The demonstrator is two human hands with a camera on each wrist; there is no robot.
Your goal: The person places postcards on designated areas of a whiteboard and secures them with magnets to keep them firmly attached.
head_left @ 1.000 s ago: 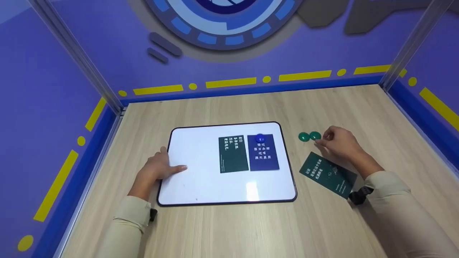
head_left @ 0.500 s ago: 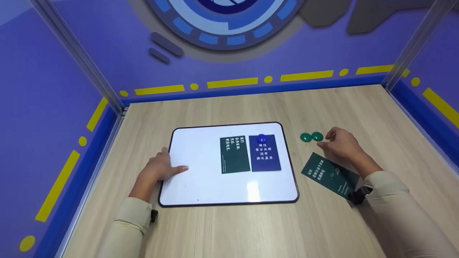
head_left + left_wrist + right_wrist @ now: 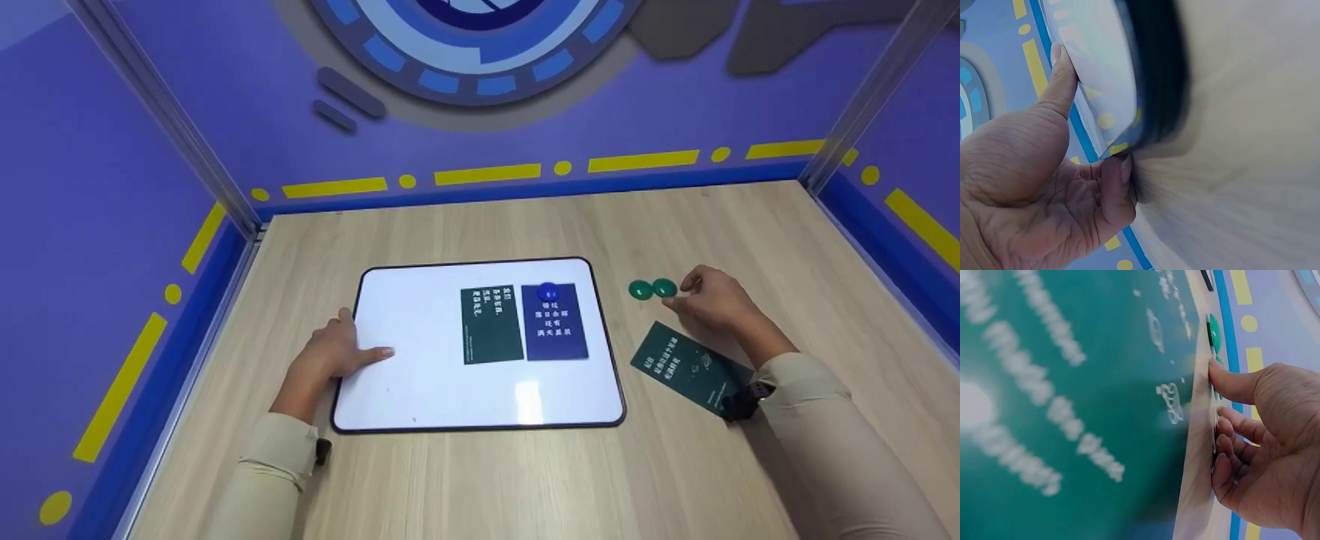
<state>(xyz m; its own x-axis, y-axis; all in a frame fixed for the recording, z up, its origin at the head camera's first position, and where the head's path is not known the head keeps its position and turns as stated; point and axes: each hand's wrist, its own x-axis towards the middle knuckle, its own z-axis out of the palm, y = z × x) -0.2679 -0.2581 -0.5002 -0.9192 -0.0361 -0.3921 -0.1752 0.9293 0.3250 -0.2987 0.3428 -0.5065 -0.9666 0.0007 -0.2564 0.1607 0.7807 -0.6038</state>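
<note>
In the head view a black-edged whiteboard [image 3: 405,315] lies on the table. My left hand [image 3: 330,349] grips its left edge; in the left wrist view the thumb [image 3: 1061,84] lies over the white face and curled fingers sit at the rim. A dark green card [image 3: 492,326] and a blue card [image 3: 556,341] rest on the board, with a round blue magnet [image 3: 548,292] at the blue card's top. To the right, my right hand [image 3: 712,300] rests beside two green magnets [image 3: 640,289], fingers loosely bent and apart from the thumb. Whether the thumb touches a magnet is unclear.
Another dark green card [image 3: 686,367] lies askew right of the whiteboard, partly under the right wrist's strap [image 3: 750,401]. Blue-purple panels [image 3: 480,142] close off the back and both sides of the wooden table [image 3: 525,480].
The view shifts slightly. My right fingers move a little away from the nearer green magnet early on, then stay almost still. My left hand keeps its place on the whiteboard.
</note>
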